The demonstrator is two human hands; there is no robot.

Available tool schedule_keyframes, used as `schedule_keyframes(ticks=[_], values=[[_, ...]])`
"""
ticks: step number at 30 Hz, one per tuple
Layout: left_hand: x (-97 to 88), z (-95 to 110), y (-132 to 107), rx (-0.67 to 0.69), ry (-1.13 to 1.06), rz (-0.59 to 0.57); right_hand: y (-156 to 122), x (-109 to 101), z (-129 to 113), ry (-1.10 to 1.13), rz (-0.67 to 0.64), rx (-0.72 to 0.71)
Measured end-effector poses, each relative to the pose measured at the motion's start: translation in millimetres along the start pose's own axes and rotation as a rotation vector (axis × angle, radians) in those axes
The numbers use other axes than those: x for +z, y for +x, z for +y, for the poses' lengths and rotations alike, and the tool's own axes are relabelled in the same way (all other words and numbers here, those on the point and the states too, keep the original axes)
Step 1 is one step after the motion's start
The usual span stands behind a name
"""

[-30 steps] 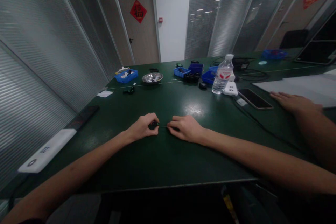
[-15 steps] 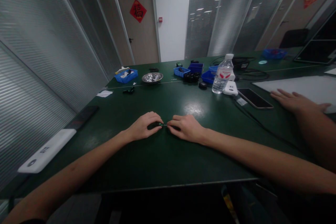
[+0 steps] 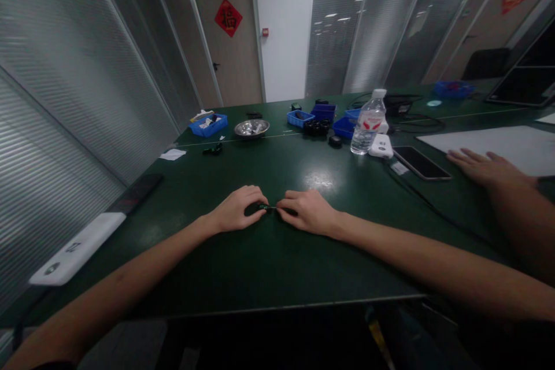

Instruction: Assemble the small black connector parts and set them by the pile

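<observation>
Both my hands rest close together on the dark green table (image 3: 269,260). My left hand (image 3: 237,209) is curled, its fingertips pinching a small dark part (image 3: 262,206). My right hand (image 3: 306,211) is closed in a pinch on a thin pin-like piece (image 3: 274,207) that points at that part. The two fingertips nearly meet between the hands. What the small part is I cannot make out.
Another person's hand (image 3: 481,166) lies flat at the right by a white sheet (image 3: 498,147) and a phone (image 3: 420,162). Behind stand a water bottle (image 3: 367,124), blue bins (image 3: 208,125), a metal bowl (image 3: 252,128) and black parts (image 3: 316,127). A white device (image 3: 80,247) lies left.
My left fingers have stretched forward over the small part and the gap between my hands has closed slightly. The other person's hand shifted a little on the white sheet.
</observation>
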State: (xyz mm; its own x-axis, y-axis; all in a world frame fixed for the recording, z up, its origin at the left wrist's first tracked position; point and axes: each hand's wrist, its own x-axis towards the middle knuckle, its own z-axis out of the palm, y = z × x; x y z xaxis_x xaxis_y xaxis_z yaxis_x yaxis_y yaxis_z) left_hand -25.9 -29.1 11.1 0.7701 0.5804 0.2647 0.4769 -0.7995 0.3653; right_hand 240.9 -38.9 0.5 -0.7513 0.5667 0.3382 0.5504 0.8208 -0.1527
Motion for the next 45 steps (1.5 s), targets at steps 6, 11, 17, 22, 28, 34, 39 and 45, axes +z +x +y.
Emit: schedule_keyframes(ticks=[6, 11, 17, 22, 28, 34, 39, 45], values=[[0.1, -1, 0, 0.019, -0.012, 0.001, 0, -2, -1, 0.005, -0.007, -0.007], [1.3, -4, -1, 0.009, -0.091, -0.021, 0, -2, 0, 0.007, -0.007, -0.014], [3.5, -9, -3, -0.024, -0.196, -0.042, -1, 0, 1, 0.005, 0.009, -0.032], [3.9, -8, -2, -0.023, -0.235, -0.019, -1, 0, 1, 0.029, 0.024, -0.033], [4.2, -10, -3, -0.031, -0.226, -0.012, -2, 1, 1, 0.028, 0.036, -0.040], [3.4, -10, -3, -0.022, -0.245, -0.003, -2, 0, 2, 0.038, 0.041, -0.047], [1.6, -8, -4, -0.006, -0.261, 0.006, -2, 0, 2, 0.053, 0.057, -0.062], [1.6, -9, -4, 0.009, -0.275, 0.020, -3, 0, 2, 0.067, 0.064, -0.061]])
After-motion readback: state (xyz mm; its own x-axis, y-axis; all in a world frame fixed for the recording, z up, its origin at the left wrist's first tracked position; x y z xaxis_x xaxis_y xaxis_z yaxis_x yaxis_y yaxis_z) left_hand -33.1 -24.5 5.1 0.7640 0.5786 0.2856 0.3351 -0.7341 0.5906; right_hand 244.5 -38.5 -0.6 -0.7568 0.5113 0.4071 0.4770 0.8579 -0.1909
